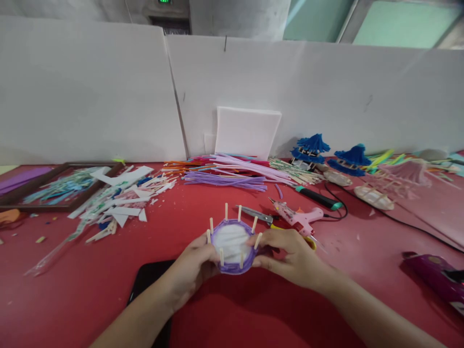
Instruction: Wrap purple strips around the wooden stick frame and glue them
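Observation:
Above the front of the red table I hold a small craft base (pixel 232 243). It has a white round floor, a rim wrapped in purple pipe cleaner, and several short wooden sticks standing up around the edge. My left hand (pixel 197 261) grips its left side, thumb near the rim. On the opposite side my right hand (pixel 290 253) pinches the rim by a stick, the index finger reaching over the white floor. Just beyond my right hand lie scissors (pixel 259 214) with yellow handles, partly hidden, and a pink glue gun (pixel 297 217).
Purple pipe cleaners (pixel 224 181) lie at the back before a stack of white paper (pixel 246 131). Paper scraps (pixel 125 198) and a brown frame (pixel 65 208) are left. Blue-roofed models (pixel 311 150) stand back right. A black phone-like slab (pixel 148 278) lies under my left arm.

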### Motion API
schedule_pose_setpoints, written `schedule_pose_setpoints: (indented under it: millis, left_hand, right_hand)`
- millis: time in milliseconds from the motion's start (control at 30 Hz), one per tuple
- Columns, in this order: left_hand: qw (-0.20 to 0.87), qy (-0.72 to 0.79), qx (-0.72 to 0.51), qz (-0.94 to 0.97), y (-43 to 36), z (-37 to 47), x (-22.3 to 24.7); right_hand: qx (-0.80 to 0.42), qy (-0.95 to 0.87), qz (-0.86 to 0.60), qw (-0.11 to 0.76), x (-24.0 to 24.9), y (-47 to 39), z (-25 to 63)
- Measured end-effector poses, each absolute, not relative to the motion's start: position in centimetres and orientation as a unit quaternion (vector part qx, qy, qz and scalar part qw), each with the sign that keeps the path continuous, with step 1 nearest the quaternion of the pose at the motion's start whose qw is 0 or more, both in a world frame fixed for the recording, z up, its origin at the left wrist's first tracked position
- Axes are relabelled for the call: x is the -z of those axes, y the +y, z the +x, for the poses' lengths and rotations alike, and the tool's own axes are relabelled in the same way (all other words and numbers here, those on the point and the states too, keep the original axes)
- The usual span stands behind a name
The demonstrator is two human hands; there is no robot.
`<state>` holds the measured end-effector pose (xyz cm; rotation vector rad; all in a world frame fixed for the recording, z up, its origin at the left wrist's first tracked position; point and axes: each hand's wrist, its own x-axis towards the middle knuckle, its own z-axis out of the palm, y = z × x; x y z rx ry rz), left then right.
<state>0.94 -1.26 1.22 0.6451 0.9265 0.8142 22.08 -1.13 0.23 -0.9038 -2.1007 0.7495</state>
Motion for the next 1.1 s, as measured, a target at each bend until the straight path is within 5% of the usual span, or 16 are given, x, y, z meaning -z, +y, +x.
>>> schedule_pose_setpoints:
  millis: [400,1100]
  left_hand:
    - [0.766,0.392,-0.425,0.282,-2.10,1.23,-1.82]
    - [0.735,0.414,-0.404,0.354,-1.91,1.26,-1.55]
  right_hand:
    - [-0.214,-0.799,-0.369,0.423,0.21,-0.72,22.14]
    - [-0.116,-0.839,-0.345,0.404,0.11,-1.33,21.58]
